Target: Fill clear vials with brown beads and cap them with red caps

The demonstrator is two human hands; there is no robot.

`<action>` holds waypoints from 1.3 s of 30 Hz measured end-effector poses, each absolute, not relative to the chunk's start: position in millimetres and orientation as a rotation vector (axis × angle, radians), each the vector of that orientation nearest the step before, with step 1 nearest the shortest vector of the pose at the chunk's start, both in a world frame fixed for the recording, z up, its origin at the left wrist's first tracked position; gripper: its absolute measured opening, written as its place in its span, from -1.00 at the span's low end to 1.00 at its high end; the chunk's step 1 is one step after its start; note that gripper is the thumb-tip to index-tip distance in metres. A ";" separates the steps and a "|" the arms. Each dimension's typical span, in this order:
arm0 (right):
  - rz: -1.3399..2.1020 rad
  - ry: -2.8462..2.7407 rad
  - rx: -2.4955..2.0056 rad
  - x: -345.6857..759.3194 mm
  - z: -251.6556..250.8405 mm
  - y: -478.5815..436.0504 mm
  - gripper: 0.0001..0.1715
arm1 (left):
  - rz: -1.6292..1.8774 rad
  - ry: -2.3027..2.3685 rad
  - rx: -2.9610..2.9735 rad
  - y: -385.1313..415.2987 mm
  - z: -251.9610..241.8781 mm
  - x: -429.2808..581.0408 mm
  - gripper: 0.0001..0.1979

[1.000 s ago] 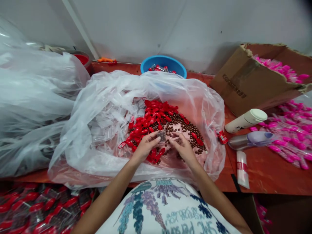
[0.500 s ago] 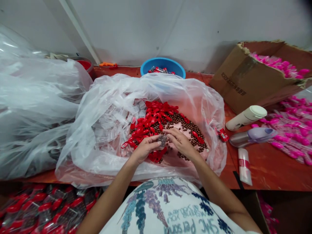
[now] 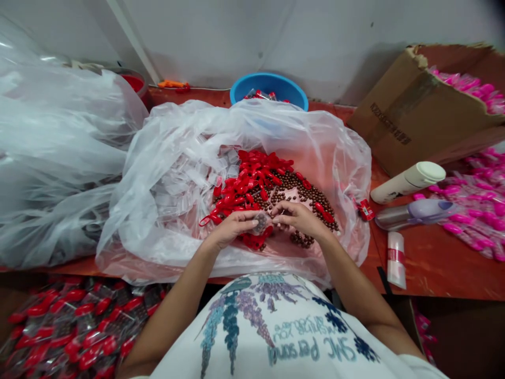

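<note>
My left hand (image 3: 233, 228) grips a small clear container (image 3: 260, 223) with brown balls inside, near the middle of the view. At the container's right side is my right hand (image 3: 296, 217), its thumb and fingertips pinched close together; whatever is between them is too small to make out. Beyond my hands lies a heap of red plastic caps (image 3: 252, 181) inside a large translucent bag (image 3: 158, 126). Loose brown balls (image 3: 321, 202) spread to the right of the caps, and clear empty containers (image 3: 177, 184) are piled to the left.
Behind the bag stands a blue basin (image 3: 268, 81). A cardboard box (image 3: 402, 116), a white bottle (image 3: 410, 181), a purple-topped bottle (image 3: 418, 212) and pink items (image 3: 481, 210) are at the right. Plastic bags (image 3: 59, 158) fill the left; filled red-capped containers (image 3: 74, 321) lie below.
The view has shifted a little, moving the bag and basin upward in it. My right fingers have come close to the container's right side, and the container is tilted differently in my left hand.
</note>
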State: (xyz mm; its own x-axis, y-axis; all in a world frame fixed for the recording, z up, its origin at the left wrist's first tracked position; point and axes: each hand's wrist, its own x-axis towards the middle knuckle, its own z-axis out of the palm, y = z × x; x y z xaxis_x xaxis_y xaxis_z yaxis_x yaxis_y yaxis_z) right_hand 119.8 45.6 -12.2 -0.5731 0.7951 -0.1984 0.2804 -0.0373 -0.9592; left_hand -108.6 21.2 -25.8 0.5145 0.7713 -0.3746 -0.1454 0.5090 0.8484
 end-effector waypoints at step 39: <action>0.768 -2.629 -0.958 91.2 -41.3 4.1 -0.74 | 1.067 0.963 0.786 2.2 -19.7 -133.0 -0.51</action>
